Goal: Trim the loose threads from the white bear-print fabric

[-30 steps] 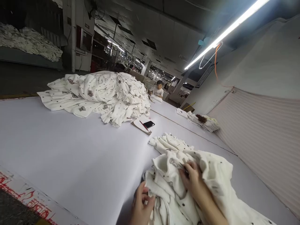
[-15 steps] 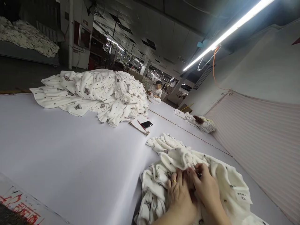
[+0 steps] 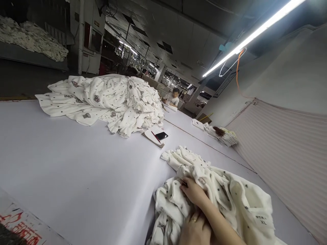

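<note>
A white fleece garment (image 3: 251, 200) with small dark spots lies bunched at the lower right, an XL mark printed inside it. My right hand (image 3: 193, 191) reaches across to its left folds, fingers closed around what look like small thread snips (image 3: 182, 181); only a thin dark tip shows. Below it, my left hand (image 3: 195, 229), with a ring on one finger, is curled into the cloth and grips it. Its fingertips are buried in the folds, and the right forearm passes just beside it.
A large heap of printed white garments (image 3: 102, 98) covers the table's far left. Near it lie a notepad (image 3: 150, 137), a red pen (image 3: 155, 136) and a black phone (image 3: 161, 135). Stacked cloth pieces (image 3: 222, 135) are at the far right. A person (image 3: 173, 98) sits beyond the table.
My right hand has moved left over the garment with the snips, crossing above my left hand. My left hand has drawn down toward me, and the folds between them have shifted.
</note>
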`<state>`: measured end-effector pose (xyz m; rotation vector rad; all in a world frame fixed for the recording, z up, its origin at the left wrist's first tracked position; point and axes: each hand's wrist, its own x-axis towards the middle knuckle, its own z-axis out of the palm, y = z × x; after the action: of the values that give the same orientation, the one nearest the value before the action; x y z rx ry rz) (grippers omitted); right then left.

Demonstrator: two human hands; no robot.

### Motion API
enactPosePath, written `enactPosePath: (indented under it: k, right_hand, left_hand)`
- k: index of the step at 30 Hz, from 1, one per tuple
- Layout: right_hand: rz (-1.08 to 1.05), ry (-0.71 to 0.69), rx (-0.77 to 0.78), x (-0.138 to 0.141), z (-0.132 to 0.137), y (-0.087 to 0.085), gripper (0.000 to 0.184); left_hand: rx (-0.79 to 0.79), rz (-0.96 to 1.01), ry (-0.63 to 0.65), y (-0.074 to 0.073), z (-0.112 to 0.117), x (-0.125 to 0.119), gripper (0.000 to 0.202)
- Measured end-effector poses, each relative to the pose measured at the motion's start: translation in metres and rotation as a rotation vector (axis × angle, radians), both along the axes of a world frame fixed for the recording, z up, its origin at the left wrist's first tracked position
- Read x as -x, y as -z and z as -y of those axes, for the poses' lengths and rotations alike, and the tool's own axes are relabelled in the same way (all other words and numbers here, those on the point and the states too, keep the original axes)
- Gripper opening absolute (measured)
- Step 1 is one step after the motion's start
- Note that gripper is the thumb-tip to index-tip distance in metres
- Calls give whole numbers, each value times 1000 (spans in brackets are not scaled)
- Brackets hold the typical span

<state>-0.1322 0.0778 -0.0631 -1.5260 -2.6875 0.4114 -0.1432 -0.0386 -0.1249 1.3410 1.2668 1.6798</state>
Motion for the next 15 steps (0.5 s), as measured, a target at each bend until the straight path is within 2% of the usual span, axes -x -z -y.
enactPosePath:
  k: [2,5,7,9,12,15]
  right_hand:
    - [-40,-19,37,-6,-2,-2,13]
    - [-105,-47,76,-11,-2,-6,12]
    - [-138,-48,84,-13,-2,-9,12]
    - [-159,-40,75,-14,-2,-13,14]
    - [-172,-39,8,-17,1,-18,16]
    - [-146,-29,-97,-21,8,-18,14]
  left_hand:
    - [57,35,-53,5,2,31,21]
    - [149,133,-171,9,-17,80,46]
    - [180,201,-99,9,-37,102,48]
    - [216,290,29,9,-54,111,39]
    - [291,468,233,10,-64,109,30]
    - [362,658,376,15,-63,104,30]
